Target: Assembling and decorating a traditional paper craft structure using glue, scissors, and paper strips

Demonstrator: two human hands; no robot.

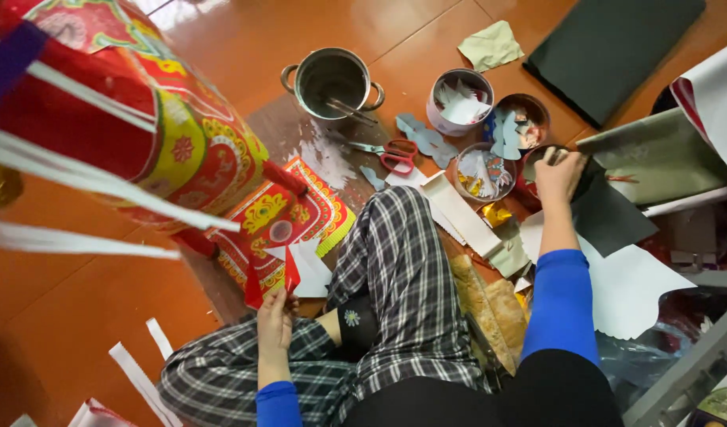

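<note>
A clear plastic bag (pixel 644 360) lies crumpled behind the right hand (pixel 558 175), beside the blue sleeve; a flat red, yellow and green printed sheet (pixel 280 221) lies just ahead of the left hand (pixel 275 320); no labels, signs or screens show.

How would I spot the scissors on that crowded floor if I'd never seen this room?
Start at the steel pot with two handles on the orange floor. Just below and to its right, beside the pale blue paper cut-outs, lie the scissors. They are the only thing there with red loop handles and thin metal blades, which point left.
</note>
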